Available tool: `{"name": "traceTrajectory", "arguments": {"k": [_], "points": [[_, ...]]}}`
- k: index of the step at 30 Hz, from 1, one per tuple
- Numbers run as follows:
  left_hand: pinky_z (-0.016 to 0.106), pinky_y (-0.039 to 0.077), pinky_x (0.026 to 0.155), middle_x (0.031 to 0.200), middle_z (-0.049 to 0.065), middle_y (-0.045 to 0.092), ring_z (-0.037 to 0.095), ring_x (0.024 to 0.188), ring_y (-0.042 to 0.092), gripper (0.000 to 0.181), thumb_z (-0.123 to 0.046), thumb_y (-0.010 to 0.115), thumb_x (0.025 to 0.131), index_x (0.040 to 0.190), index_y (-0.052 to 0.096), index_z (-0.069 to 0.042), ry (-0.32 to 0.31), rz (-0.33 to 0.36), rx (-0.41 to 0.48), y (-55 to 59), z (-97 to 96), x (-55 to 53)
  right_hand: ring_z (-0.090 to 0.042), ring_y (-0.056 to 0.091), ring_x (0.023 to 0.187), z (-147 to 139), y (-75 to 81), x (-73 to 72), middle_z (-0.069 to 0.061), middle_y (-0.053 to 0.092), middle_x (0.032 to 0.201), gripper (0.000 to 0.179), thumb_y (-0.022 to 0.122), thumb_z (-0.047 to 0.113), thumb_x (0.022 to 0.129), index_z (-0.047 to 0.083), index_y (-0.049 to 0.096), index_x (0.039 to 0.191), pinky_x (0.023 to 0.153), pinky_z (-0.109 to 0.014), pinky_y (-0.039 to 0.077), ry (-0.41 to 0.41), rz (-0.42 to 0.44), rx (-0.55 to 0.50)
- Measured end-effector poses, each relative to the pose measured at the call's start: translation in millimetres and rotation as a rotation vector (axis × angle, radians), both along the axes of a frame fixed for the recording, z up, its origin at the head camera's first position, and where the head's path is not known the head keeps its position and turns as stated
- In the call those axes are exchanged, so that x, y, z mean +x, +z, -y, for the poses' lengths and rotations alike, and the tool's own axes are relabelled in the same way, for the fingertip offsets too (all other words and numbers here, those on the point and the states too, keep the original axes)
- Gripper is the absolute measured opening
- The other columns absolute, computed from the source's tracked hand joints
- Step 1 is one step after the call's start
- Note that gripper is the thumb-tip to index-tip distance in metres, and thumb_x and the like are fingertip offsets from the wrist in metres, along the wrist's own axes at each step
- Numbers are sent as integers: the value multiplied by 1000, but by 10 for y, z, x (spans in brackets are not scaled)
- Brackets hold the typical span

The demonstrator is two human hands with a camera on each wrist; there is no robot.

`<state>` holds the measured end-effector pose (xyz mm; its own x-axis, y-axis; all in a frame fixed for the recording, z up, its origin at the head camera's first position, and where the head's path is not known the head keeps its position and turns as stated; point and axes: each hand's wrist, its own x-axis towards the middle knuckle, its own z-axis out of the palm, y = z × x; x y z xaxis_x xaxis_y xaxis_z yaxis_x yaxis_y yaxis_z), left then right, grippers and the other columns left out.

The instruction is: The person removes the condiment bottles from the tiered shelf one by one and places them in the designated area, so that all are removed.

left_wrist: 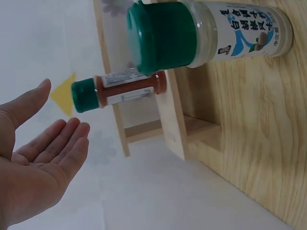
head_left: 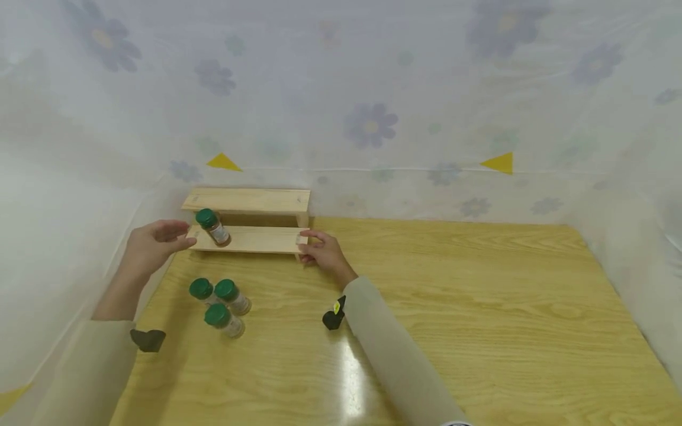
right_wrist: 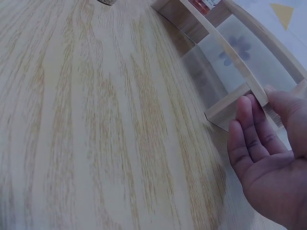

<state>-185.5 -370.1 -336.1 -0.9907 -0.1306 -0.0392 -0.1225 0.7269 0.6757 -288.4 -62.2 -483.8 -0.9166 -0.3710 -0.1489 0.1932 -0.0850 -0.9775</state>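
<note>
A two-tier wooden spice rack [head_left: 256, 239] stands at the back left of the table. On its lower step a spice jar [head_left: 214, 228] with a green cap and reddish contents stands upright near the left end. My right hand [head_left: 326, 254] grips the right end of that step, thumb above and fingers curled beneath in the right wrist view. Beside the rack's left end is my left hand [head_left: 154, 248], fingers relaxed. The left wrist view shows its palm holding nothing, apart from the reddish jar [left_wrist: 129, 86].
Three more green-capped jars [head_left: 225, 318] stand clustered on the wood-grain table [head_left: 453, 319] in front of the rack. A pale flowered sheet [head_left: 298, 106] hangs behind and along the sides. Yellow triangles [head_left: 498, 163] mark the back sheet.
</note>
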Motion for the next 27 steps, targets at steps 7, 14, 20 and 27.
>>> {"name": "traceTrajectory", "arguments": {"k": [7,14,20,27], "points": [[59,36,105,145,27,38,47,133,35,79,-44,64,88,143,34,4,22,61,45,-70,32,-187,-14,66,60,13,-4,8,-6,70,74,39,68,10,88,11,60,126,70,-37,60,16,-4,-13],[60,34,107,145,29,37,50,133,32,76,-36,70,86,142,37,2,6,53,51,-94,-28,-341,-13,65,58,23,18,23,-4,69,72,38,68,8,87,9,61,125,73,-42,60,5,-6,-16],[60,37,104,141,31,40,48,131,38,70,-27,70,87,140,38,5,6,60,58,-104,-90,-420,-13,65,59,29,30,25,-14,70,76,41,67,7,88,8,59,127,74,-43,60,17,5,-23],[58,43,99,133,33,47,47,123,46,62,-29,67,90,135,43,7,50,33,17,-152,-112,-465,-13,65,59,30,42,36,-20,71,86,41,68,8,87,8,59,127,77,-45,59,11,9,-16]]}}
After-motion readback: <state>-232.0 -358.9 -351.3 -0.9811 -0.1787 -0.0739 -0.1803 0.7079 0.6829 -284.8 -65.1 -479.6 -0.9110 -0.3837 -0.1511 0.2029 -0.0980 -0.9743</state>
